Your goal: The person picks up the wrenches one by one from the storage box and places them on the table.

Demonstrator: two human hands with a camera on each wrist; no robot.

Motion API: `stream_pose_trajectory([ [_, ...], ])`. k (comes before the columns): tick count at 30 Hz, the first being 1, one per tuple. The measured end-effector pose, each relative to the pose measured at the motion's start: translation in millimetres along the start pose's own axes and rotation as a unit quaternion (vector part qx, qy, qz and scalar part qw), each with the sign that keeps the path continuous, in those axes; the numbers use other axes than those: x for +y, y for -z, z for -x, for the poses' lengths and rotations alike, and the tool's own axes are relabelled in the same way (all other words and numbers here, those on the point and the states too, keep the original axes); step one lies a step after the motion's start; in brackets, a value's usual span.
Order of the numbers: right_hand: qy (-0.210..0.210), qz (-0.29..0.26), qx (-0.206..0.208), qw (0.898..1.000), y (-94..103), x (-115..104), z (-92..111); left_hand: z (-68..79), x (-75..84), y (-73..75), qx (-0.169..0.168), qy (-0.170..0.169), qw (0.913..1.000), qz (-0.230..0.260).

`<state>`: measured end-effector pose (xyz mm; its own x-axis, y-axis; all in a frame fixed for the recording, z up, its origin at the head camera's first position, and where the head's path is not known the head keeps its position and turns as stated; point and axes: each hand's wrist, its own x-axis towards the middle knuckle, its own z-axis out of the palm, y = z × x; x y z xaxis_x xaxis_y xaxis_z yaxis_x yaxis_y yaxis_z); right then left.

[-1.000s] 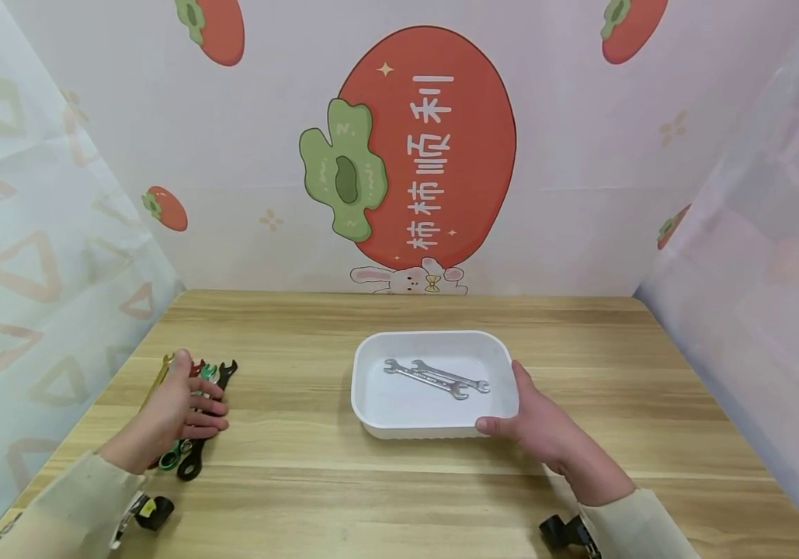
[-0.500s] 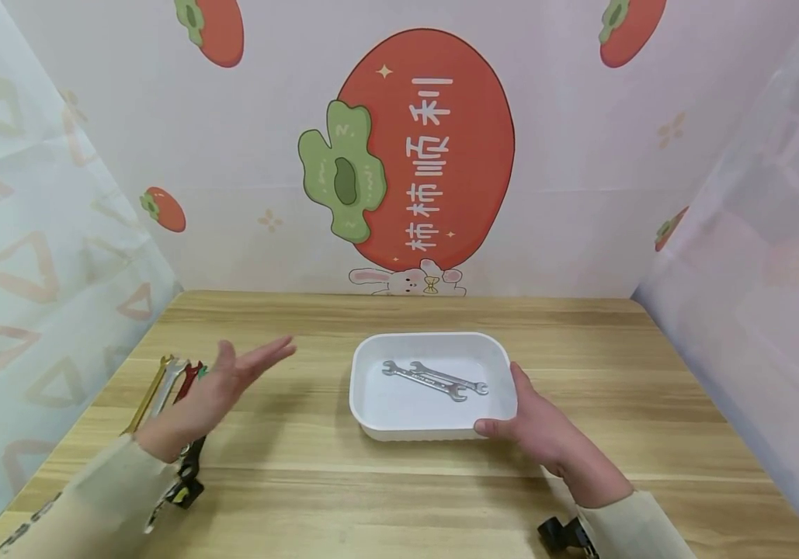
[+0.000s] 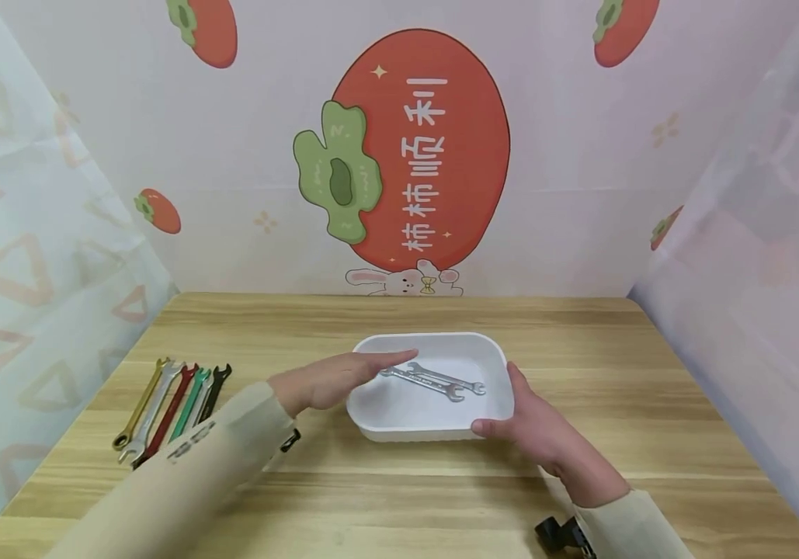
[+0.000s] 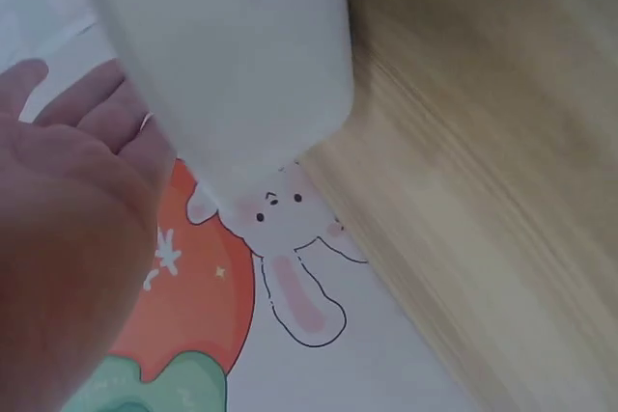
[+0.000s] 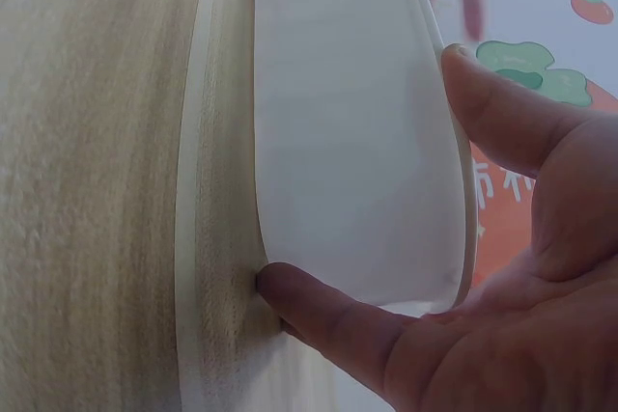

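Observation:
A white plastic tray (image 3: 399, 415) stands on the table with two silver open-end wrenches (image 3: 434, 384) lying crossed inside. My right hand (image 3: 546, 431) grips the tray's right end, thumb at the near rim. In the right wrist view, the hand's (image 5: 521, 267) thumb and a finger span the tray's (image 5: 357, 132) end wall. Over the tray's left side reaches my left hand (image 3: 332, 380), fingers straight, holding nothing; it covers part of the left rim and a wrench end. The left wrist view shows that hand (image 4: 77, 200) beside the tray wall (image 4: 241, 55).
Several combination wrenches lie side by side at the table's left: a gold one (image 3: 142, 404), a silver one (image 3: 159, 407), a red one (image 3: 171, 409), a green one (image 3: 190, 400) and a black one (image 3: 213, 392) among them. A patterned backdrop (image 3: 553, 233) encloses the wooden table (image 3: 581, 349).
My left hand has left the row of wrenches and swung right to above the tray's left side. The right hand has kept its grip on the tray.

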<state>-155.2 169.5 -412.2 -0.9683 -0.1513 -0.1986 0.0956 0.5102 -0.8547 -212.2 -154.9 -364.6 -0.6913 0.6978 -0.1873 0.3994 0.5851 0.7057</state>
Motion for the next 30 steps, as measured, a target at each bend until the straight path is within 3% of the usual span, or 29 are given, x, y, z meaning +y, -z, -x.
stream_pose_trajectory([
  [2, -0.003, 0.001, -0.001, 1.0, -0.3, -1, 1, -12.9, 0.1, -2.3, -0.018, 0.012, 0.9994, -0.026],
  [7, -0.008, 0.007, -0.002, 1.0, 0.9, -7, 4, -37.6, 10.5, -10.1, -0.037, 0.091, 0.9929, -0.067],
  [11, -0.003, 0.005, 0.0, 1.0, 1.6, -7, 4, -47.9, 20.3, -16.3, -0.039, 0.137, 0.9849, -0.098],
  [13, 0.0, 0.002, -0.002, 1.0, 1.3, -6, 3, -50.0, 22.6, -19.2, -0.041, 0.145, 0.9822, -0.113],
  [17, 0.002, 0.002, -0.005, 1.0, 1.0, -6, 4, -51.6, 23.7, -23.5, -0.04, 0.136, 0.9819, -0.126],
  [23, -0.001, 0.01, -0.007, 1.0, 1.5, -13, 8, -53.5, 16.7, -26.9, -0.027, 0.11, 0.9877, -0.107],
  [30, -0.014, 0.016, -0.003, 1.0, 0.9, -8, 5, -59.8, 7.8, -24.2, -0.029, 0.046, 0.996, -0.071],
])
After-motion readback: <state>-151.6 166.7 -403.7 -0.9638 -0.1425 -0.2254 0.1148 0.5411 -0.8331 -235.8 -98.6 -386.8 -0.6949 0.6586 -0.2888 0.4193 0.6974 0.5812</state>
